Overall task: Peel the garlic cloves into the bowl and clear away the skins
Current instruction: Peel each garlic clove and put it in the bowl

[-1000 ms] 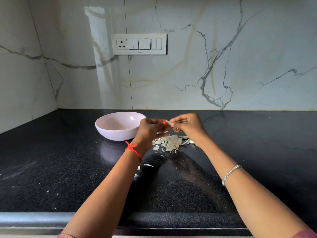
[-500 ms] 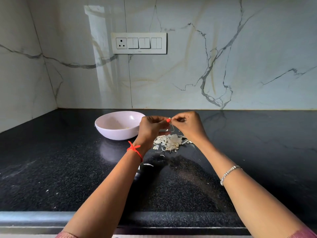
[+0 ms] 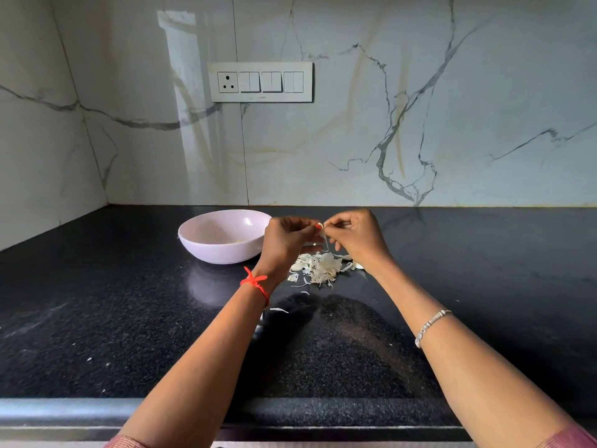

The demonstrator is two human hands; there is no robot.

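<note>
My left hand (image 3: 286, 242) and my right hand (image 3: 357, 239) meet above the black counter, fingertips together. Between them they pinch a small garlic clove (image 3: 321, 230), mostly hidden by the fingers. A thin strip of skin (image 3: 327, 244) hangs down from it. Directly below lies a pile of white garlic skins (image 3: 321, 268), with what may be unpeeled cloves at its edges. A pale pink bowl (image 3: 206, 250) stands just left of my left hand, holding a little pale garlic at its bottom.
Loose skin flakes (image 3: 279, 309) lie on the counter (image 3: 113, 318) nearer to me. A marble wall with a switch panel (image 3: 261, 81) rises behind, and another wall closes the left side. The counter's front edge (image 3: 64, 412) runs along the bottom.
Both hands have stayed above the pile, shifting slightly. A strip of skin now hangs down from the clove between the fingertips.
</note>
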